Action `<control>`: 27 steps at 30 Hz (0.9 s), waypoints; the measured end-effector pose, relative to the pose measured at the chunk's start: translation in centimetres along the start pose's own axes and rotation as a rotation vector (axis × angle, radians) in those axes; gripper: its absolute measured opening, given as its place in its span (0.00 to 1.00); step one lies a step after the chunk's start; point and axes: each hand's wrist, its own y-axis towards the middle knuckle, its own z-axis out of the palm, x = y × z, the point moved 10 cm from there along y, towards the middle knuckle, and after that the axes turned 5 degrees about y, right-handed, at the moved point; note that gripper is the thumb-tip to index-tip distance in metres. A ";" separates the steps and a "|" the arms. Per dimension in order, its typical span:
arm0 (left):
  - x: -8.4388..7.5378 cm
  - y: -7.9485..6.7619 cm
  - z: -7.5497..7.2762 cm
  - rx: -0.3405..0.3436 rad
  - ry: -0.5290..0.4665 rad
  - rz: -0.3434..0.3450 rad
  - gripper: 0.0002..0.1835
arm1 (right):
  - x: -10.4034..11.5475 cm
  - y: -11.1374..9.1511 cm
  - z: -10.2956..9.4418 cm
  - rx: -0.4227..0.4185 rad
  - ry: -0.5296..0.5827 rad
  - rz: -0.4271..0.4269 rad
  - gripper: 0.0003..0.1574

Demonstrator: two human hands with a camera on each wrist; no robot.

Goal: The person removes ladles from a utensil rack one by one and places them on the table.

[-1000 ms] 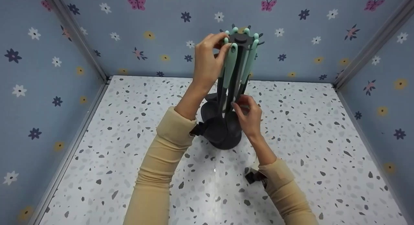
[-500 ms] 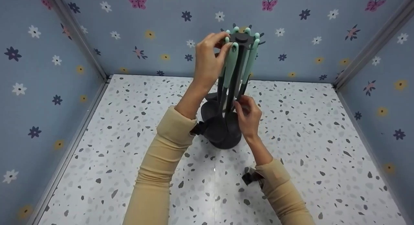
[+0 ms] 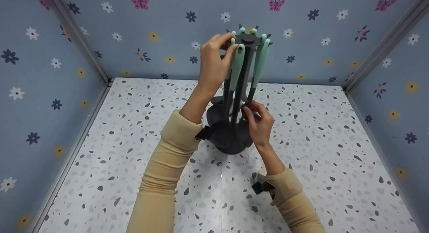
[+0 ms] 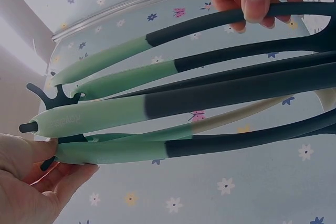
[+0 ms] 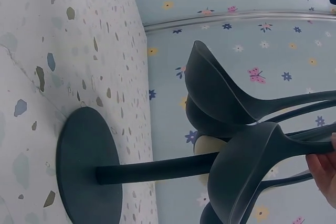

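A black rack (image 3: 248, 40) with a round base (image 5: 86, 166) stands upright, hung with several utensils with mint-green handles and mostly dark heads. At its top, my left hand (image 3: 214, 60) pinches by the hook and the end of one green handle (image 4: 113, 152). Lower down, my right hand (image 3: 261, 125) pinches the dark shaft of a ladle (image 5: 247, 166) between thumb and fingers. That ladle's green handle (image 3: 260, 63) reaches up to a hook on the rack's right side. Another deep dark bowl (image 5: 218, 85) hangs beside it.
White speckled tabletop (image 3: 318, 142) lies under the rack. Flower-patterned blue panels (image 3: 171, 35) rise behind and on both sides. A cream-coloured head (image 5: 210, 145) shows behind the dark bowls.
My right hand has shifted slightly down and to the right, and the ladle it pinches has swung a little outward. My left hand keeps its place at the rack's top.
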 end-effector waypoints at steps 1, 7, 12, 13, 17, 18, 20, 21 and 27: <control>0.0 0.0 0.0 0.000 0.003 0.001 0.12 | 0.1 0.0 -0.1 0.000 -0.001 -0.001 0.09; -0.1 0.0 0.1 -0.001 0.011 0.011 0.11 | 0.6 0.0 -0.6 -0.011 -0.026 -0.001 0.08; -0.1 0.0 0.0 -0.007 0.010 0.012 0.11 | 0.0 -0.1 -1.2 -0.012 -0.028 0.000 0.08; -0.1 0.0 -0.1 -0.008 0.009 0.010 0.11 | -0.4 -0.2 -1.3 -0.012 -0.031 0.001 0.08; -0.1 0.0 0.0 -0.009 0.010 0.009 0.11 | -1.6 -0.3 -2.2 -0.019 -0.057 0.004 0.09; -0.1 0.0 0.0 -0.008 0.012 0.009 0.11 | -1.8 -0.3 -2.5 -0.021 -0.060 0.005 0.09; -0.1 0.1 0.0 -0.006 0.013 0.011 0.11 | -1.9 -0.2 -3.2 -0.026 -0.072 0.004 0.09; -0.1 0.1 0.1 -0.005 0.012 0.012 0.11 | -2.0 -0.2 -3.5 -0.027 -0.079 0.004 0.09; -0.1 0.1 0.1 -0.006 -0.002 0.004 0.12 | -1.9 -0.3 -5.5 -0.012 -0.178 0.026 0.09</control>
